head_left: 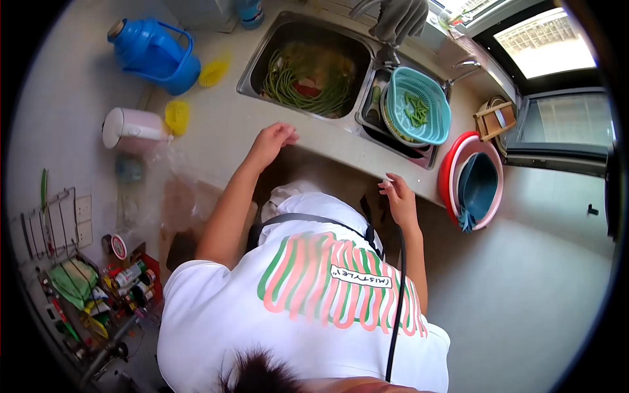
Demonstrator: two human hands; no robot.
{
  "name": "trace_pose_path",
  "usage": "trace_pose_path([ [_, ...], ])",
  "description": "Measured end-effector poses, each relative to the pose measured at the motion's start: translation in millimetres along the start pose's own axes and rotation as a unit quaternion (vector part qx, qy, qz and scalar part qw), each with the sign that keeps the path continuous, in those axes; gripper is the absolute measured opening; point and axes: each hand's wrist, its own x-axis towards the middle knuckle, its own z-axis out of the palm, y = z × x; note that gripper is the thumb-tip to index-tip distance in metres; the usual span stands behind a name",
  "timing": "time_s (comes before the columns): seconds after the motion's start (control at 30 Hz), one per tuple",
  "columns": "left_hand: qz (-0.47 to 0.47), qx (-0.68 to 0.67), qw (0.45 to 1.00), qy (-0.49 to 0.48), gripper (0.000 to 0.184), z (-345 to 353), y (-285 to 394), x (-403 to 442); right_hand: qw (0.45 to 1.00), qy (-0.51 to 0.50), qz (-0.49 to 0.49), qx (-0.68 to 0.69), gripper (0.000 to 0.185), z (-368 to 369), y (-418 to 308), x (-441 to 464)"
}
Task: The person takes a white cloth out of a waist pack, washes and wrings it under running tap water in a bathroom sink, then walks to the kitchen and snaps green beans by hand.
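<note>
My left hand (276, 141) hovers over the counter's front edge, below and left of the sink (246, 84), its fingers loosely bent and slightly apart with nothing seen in them. My right hand (398, 194) is raised in front of the counter edge, fingers curved and apart, also without a visible object. Long green beans (301, 98) lie coiled in water in the large sink, with something reddish among them. A turquoise basket (436, 124) holding short green bean pieces (417, 110) rests over the smaller basin at the right.
A blue thermos (157, 56), a pinkish-white jug (134, 130) and yellow strainers (176, 116) stand at the left. Red basin (449, 177) with a dark blue bowl (478, 187) is at the right. Faucet and grey cloth (400, 23) are behind the sinks; a bottle rack (78, 281) is lower left.
</note>
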Motion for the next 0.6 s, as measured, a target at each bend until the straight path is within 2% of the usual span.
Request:
trace_pose_path([
  [0.07, 0.014, 0.016, 1.000, 0.010, 0.030, -3.0, 14.0, 69.4, 1.000, 0.002, -0.014, 0.019, 0.033, -7.1, -18.5, 39.5],
  [0.1, 0.030, 0.009, 0.999, 0.009, 0.028, -8.3, -2.6, 112.3, 1.000, 0.001, -0.016, 0.013, 0.032, -10.2, -28.3, 57.6],
  [0.2, 0.036, 0.221, 0.974, 0.014, 0.024, -4.9, -18.3, 199.7, 0.999, 0.002, 0.008, 0.045, 0.031, -9.2, -51.1, 97.1],
  [0.27, 0.042, 0.338, 0.940, 0.002, 0.023, 7.3, -24.3, 239.1, 0.999, -0.030, 0.028, 0.004, 0.030, -9.3, -70.8, 115.1],
  [0.4, 0.056, 0.456, 0.885, -0.080, 0.025, 30.8, -92.4, 304.6, 0.997, -0.050, 0.046, -0.021, 0.031, -8.6, -70.4, 137.8],
  [0.43, 0.041, 0.480, 0.866, -0.134, 0.031, 33.4, -124.4, 321.3, 0.997, -0.051, 0.051, -0.019, 0.032, -10.1, -68.3, 141.6],
  [0.5, 0.025, 0.541, 0.830, -0.131, 0.040, 43.6, -162.4, 335.4, 0.997, -0.038, 0.064, -0.002, 0.030, -16.4, -70.7, 147.1],
  [0.53, 0.018, 0.572, 0.810, -0.128, 0.045, 50.8, -170.3, 335.9, 0.997, -0.028, 0.074, -0.004, 0.030, -19.7, -65.2, 148.7],
  [0.57, 0.023, 0.625, 0.772, -0.116, 0.062, 59.4, -131.8, 315.2, 0.997, -0.020, 0.076, 0.006, 0.030, -23.8, -60.5, 154.0],
  [0.6, 0.006, 0.599, 0.790, -0.132, 0.066, 59.8, -140.4, 314.8, 0.996, -0.012, 0.083, 0.017, 0.031, -27.2, -56.1, 154.5],
])
